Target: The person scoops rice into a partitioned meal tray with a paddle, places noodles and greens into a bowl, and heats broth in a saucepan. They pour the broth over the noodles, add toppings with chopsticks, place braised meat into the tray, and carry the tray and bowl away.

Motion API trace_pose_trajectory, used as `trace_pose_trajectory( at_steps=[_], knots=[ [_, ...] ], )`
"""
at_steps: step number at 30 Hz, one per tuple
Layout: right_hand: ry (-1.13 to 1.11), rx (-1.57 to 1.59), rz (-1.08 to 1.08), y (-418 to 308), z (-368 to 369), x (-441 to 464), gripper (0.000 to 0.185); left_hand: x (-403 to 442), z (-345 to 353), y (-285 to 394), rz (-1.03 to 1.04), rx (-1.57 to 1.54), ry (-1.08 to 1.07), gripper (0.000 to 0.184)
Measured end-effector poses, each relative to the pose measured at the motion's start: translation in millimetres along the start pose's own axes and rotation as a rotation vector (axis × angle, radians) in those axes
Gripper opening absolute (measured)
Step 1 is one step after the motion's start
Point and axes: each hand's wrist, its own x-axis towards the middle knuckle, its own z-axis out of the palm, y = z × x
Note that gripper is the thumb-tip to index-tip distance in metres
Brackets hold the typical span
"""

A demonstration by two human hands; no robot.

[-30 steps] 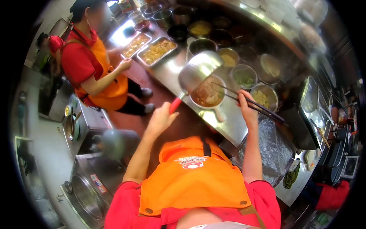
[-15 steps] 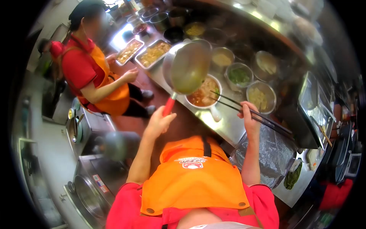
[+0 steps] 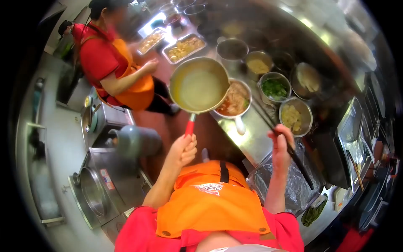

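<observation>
My left hand (image 3: 183, 150) is wrapped round the red handle of a metal pan (image 3: 199, 85). The pan is upright with its inside showing, and its right edge overlaps a white bowl (image 3: 236, 100) of food in reddish broth on the steel counter. Long dark chopsticks (image 3: 299, 161) are held in my right hand (image 3: 282, 140), their tips pointing up and left near the bowl. Right of the bowl stand a metal container of green vegetables (image 3: 275, 87) and one of pale yellow pieces (image 3: 294, 117).
A co-worker (image 3: 113, 63) in an orange apron stands at the left by two food trays (image 3: 184, 48). More containers (image 3: 258, 64) line the back of the counter (image 3: 247, 145). A foil-like covered surface (image 3: 268, 176) lies below my right hand. Another person (image 3: 75, 30) is farther back.
The pan has turned from tilted over the bowl to upright and moved off to its left. My right hand has drawn the chopsticks out of the bowl and turned them steeper.
</observation>
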Motion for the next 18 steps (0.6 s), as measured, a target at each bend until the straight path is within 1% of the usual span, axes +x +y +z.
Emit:
trace_pose_trajectory(
  at_steps=[1,2,4,5,6,8,10,12,14,15,16,18],
  knots=[
    [-0.186,0.060,0.013,-8,16,0,0.031,-9,-6,-5,-0.009,-0.068,-0.058,0.020],
    [-0.371,0.120,0.027,-12,32,-2,0.035,-19,-12,-11,-0.002,-0.123,-0.062,0.020],
    [-0.545,0.382,0.236,0,61,-16,0.036,-35,-21,-22,0.006,-0.226,-0.075,0.020],
    [-0.590,0.438,0.372,6,82,-24,0.039,-47,-33,-30,0.031,-0.236,-0.076,0.028],
    [-0.634,0.489,0.511,13,104,-34,0.041,-58,-45,-36,0.047,-0.286,-0.074,0.030],
    [-0.833,0.374,0.527,27,139,-53,0.035,-83,-67,-49,0.095,-0.391,-0.051,0.035],
    [-0.941,0.111,0.457,29,168,-73,0.024,-93,-76,-54,0.131,-0.507,-0.057,0.040],
    [-1.078,-0.137,0.106,39,196,-93,0.022,-107,-90,-59,0.187,-0.606,-0.068,0.045],
    [-1.180,-0.131,0.032,42,218,-119,0.020,-121,-111,-62,0.243,-0.694,-0.101,0.050],
    [-1.206,-0.126,-0.001,43,222,-125,0.021,-124,-114,-64,0.234,-0.648,-0.156,0.056],
    [-1.219,-0.123,-0.040,45,224,-126,0.022,-126,-114,-65,0.248,-0.586,-0.066,0.058],
    [-1.315,-0.135,-0.016,55,239,-139,0.021,-139,-119,-64,0.294,-0.496,0.094,0.062]
  ],
)
